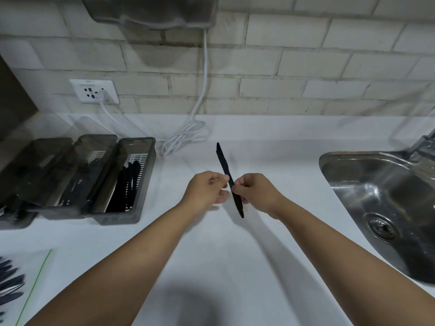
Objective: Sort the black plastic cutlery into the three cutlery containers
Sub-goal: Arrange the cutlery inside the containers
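A black plastic knife point(224, 161) is held above the white counter, its blade pointing away from me. My right hand point(255, 191) pinches it near the middle. My left hand point(207, 189) touches the same spot with its fingertips from the other side. Three smoky grey cutlery containers stand side by side at the left: the right container point(143, 184) holds several black pieces, the middle container point(77, 208) holds more, and the left container point(21, 220) is blurred. More black cutlery point(9, 283) lies in a clear bag at the bottom left.
A steel sink point(376, 208) with a tap takes up the right side. A coiled white cable point(186, 135) lies at the back of the counter below a wall socket point(94, 91). A grey appliance point(150, 12) hangs on the brick wall above.
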`<state>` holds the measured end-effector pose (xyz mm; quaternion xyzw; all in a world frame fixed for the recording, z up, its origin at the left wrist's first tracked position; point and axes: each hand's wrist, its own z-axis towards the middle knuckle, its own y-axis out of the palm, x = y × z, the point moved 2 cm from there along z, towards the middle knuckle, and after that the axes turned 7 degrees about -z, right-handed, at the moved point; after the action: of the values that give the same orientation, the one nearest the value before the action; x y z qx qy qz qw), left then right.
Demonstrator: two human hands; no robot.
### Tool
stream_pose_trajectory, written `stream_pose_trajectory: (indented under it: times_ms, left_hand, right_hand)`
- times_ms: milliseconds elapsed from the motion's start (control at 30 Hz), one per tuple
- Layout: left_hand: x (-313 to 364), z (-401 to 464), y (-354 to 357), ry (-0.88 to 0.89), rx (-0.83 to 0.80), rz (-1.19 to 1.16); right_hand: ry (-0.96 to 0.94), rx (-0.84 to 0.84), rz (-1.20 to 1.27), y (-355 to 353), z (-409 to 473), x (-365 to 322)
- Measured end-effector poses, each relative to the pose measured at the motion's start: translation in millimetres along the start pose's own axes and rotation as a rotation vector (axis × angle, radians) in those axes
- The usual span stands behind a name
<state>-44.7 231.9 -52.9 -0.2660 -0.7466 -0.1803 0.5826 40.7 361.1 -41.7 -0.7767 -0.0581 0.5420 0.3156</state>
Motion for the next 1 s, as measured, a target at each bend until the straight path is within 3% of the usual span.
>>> stream_pose_trajectory:
  times_ms: [167, 467, 600, 767, 900, 1000]
  left_hand:
    - [23, -8, -20, 0.097, 0.087, -0.107]
    - [44, -31, -107, 0.192, 0.229, -0.059]
    - [49, -34, -162, 0.190, 0.382, -0.003]
    - [51, -26, -217, 0.144, 0.474, 0.292]
    - [38, -7, -232, 0.020, 0.408, 0.678]
    - [27, 9, -231, -0.015, 0.375, 0.794]
  right_hand:
    - [-0.076, -0.017, 0.124, 12, -1, -30]
    - [-0.094, -0.167, 0.361, 64, 3, -99]
    - [-0.082, -0.181, 0.364, 96, 9, -129]
    - [-0.071, -0.079, 0.214, 132, 28, -156]
    - [-0.051, 0.031, 0.079, 152, 52, -162]
    - [-0.040, 0.065, -0.004, 164, 62, -163]
